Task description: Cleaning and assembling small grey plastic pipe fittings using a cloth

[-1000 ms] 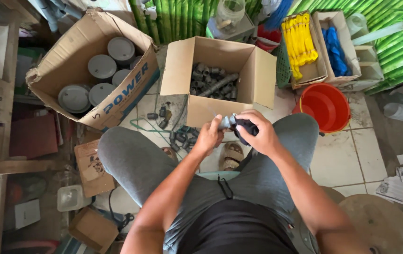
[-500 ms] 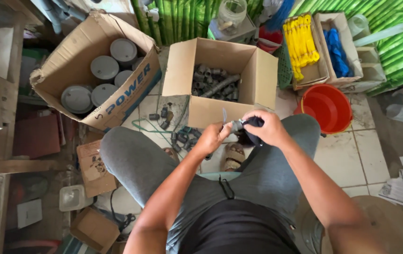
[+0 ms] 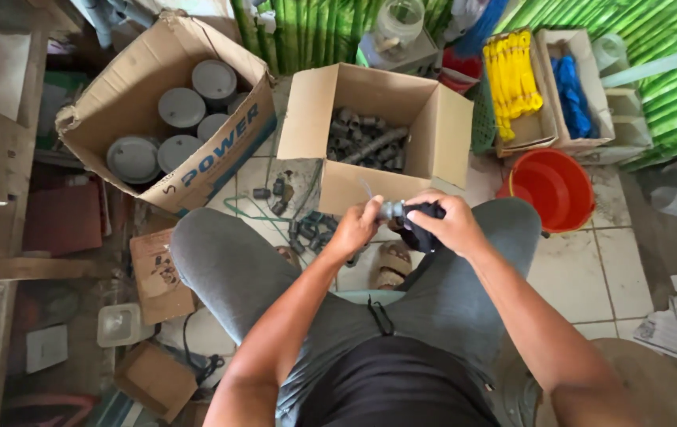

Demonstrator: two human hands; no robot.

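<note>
From the head view, the person sat with knees apart, both hands raised together over the gap between them. The left hand (image 3: 356,229) had its grip pinched on the near end of a small grey pipe fitting (image 3: 391,209), and the right hand (image 3: 450,224) had its grip closed around a dark cloth (image 3: 421,229) bunched against the fitting's other side. Just beyond the hands stood an open cardboard box (image 3: 441,126) of similar grey fittings; more loose fittings (image 3: 307,229) lay on the tiled floor below the left hand. A red bucket (image 3: 553,188) stood off beyond the right hand.

The fitting seemed held only by fingertips, so it could slip as the cloth dragged on it and drop between the knees among the loose pieces.

Against the frame half a second earlier, the hands had stayed at about the same spot, with the cloth drawn further into the right palm.
</note>
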